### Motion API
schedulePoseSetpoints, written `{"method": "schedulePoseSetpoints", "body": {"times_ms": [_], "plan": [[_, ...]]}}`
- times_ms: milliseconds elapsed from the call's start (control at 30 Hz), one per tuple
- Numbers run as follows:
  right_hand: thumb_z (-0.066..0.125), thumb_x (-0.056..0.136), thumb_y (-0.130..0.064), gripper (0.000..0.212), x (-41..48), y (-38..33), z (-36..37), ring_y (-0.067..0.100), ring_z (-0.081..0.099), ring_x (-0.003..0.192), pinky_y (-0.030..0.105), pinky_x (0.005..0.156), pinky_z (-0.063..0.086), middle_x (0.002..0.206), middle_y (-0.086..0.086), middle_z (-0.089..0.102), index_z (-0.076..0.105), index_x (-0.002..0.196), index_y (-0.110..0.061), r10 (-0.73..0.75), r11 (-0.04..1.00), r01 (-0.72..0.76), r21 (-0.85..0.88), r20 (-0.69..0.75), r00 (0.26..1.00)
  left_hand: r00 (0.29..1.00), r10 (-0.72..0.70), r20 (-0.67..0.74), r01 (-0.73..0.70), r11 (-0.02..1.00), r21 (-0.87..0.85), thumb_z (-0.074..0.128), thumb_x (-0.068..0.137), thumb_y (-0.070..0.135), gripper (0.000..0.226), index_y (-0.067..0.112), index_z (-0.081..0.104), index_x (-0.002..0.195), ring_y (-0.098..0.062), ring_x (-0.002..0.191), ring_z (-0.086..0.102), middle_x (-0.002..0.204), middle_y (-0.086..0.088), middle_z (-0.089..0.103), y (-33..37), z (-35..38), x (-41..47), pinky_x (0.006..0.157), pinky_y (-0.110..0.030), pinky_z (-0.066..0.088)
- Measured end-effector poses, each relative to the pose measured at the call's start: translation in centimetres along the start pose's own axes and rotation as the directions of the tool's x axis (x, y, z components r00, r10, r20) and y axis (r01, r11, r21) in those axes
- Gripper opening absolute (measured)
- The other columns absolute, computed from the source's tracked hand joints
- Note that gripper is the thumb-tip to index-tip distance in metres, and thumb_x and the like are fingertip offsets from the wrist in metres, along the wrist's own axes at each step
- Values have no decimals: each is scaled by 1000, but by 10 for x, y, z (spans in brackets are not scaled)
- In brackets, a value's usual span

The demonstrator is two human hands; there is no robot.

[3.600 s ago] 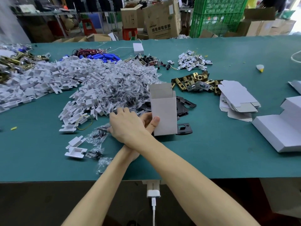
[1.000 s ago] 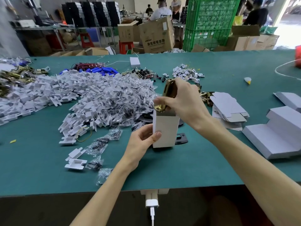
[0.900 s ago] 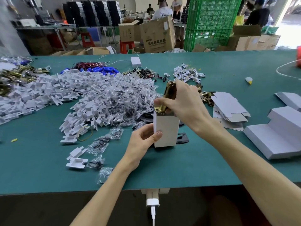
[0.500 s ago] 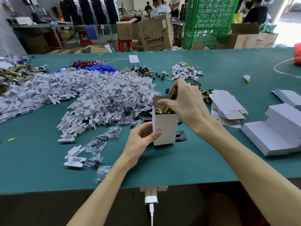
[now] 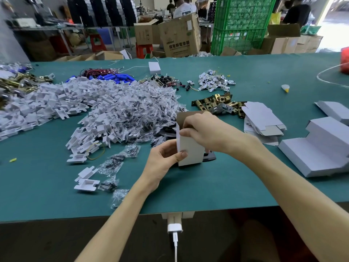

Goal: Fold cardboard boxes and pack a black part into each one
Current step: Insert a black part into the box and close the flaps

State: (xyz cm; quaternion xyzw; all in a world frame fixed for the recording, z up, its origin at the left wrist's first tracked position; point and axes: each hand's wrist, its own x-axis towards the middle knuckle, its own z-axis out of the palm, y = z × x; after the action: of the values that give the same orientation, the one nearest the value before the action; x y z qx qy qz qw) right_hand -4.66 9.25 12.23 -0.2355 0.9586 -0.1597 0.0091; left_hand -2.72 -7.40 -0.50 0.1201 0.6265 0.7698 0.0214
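One upright box (image 5: 190, 155): left hand (image 5: 163, 160) grips its side, right hand (image 5: 204, 131) seemingly pinches its top.

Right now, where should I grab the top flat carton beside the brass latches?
Pinch the end flap jutting past the stack's near-right edge, coming from the right. The flat carton lies flush elsewhere, so that overhang probably gives the only lip.

A green table (image 5: 207, 190) carries a wide heap of white plastic pieces (image 5: 62, 103) and small clear bags (image 5: 147, 110). It also holds brass latches (image 5: 217, 103), flat cardboard blanks (image 5: 262, 121), and an upright white box (image 5: 190, 152) beside a black plate (image 5: 209, 157).
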Motion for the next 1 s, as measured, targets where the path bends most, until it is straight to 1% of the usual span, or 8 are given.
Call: {"method": "schedulePoseSetpoints", "body": {"times_ms": [167, 267, 433, 500, 600, 767, 867, 1000], "plan": [[42, 109, -39, 40, 0, 3, 3, 35, 69, 71, 40, 62, 49, 79, 7, 56, 51, 77, -17, 31, 999, -34, 19, 137, 990, 1000, -1, -9, 1, 999, 32, 81, 83, 14, 37, 11, 74, 119, -19, 110, 73, 117, -7, 78, -1, -1, 1, 89, -26, 58], [44, 107, -43, 39, -3, 0, 3, 35, 67, 80, 43, 71, 52, 87, 11, 61, 57, 85, -13, 54, 998, -52, -19, 139, 989, 1000, 3, -13, -3, 999, 45, 80, 84, 15, 37, 11, 74, 120, -19, 110, 73, 116, -7, 78, -1, -1, 0, 90, -26, 57], [56, 102, -38, 22, -19, 6, 9, 27, 63, 93, 46, 79, 54, 103, 2, 66, 63, 105, -17, -74, 997, 67, -37, -248, 966, 998, 30, -54, -27, 998, 61, 81, 86, 14, 44, 13, 69, 128, -21, 114, 72, 119, -7, 77, -1, 0, 0, 91, -30, 59], [63, 100, -27, 17, -25, 16, 18, 19, 62, 93, 39, 78, 53, 108, -1, 64, 62, 112, -15, -93, 986, 146, 77, -472, 876, 997, 45, -64, -40, 996, 81, 80, 88, 13, 46, 15, 67, 132, -23, 115, 71, 120, -7, 76, -2, -1, 1, 94, -34, 59], [69, 97, -21, 25, -32, 33, 44, 14, 58, 93, 29, 75, 52, 110, 3, 57, 59, 116, -10, 77, 944, 161, 287, -667, 741, 996, 55, -63, -48, 994, 99, 78, 90, 14, 46, 18, 66, 134, -24, 116, 71, 121, -6, 76, -2, 0, 1, 97, -37, 59], [68, 98, -23, 44, -31, 42, 88, 7, 67, 102, 22, 84, 56, 117, -6, 67, 53, 139, -28, 288, 660, 174, 731, -460, 840, 996, 43, -77, -35, 994, 101, 78, 91, 19, 56, 26, 60, 144, -21, 112, 73, 118, -6, 77, -1, 1, 1, 90, -29, 58], [66, 100, -23, 47, -29, 38, 106, 16, 72, 96, 33, 82, 61, 113, -5, 71, 51, 145, -30, 343, 517, 179, 837, -394, 853, 996, 44, -82, -37, 995, 94, 78, 90, 25, 64, 36, 54, 148, -20, 111, 73, 119, -6, 77, -2, 0, 1, 89, -29, 59], [66, 99, -23, 47, -29, 39, 113, 17, 74, 94, 33, 77, 62, 108, -4, 73, 54, 145, -25, 381, 432, 190, 882, -369, 848, 995, 55, -86, -46, 994, 104, 76, 91, 28, 63, 45, 54, 148, -19, 114, 71, 122, -4, 75, -1, 0, 2, 91, -33, 60]]}}
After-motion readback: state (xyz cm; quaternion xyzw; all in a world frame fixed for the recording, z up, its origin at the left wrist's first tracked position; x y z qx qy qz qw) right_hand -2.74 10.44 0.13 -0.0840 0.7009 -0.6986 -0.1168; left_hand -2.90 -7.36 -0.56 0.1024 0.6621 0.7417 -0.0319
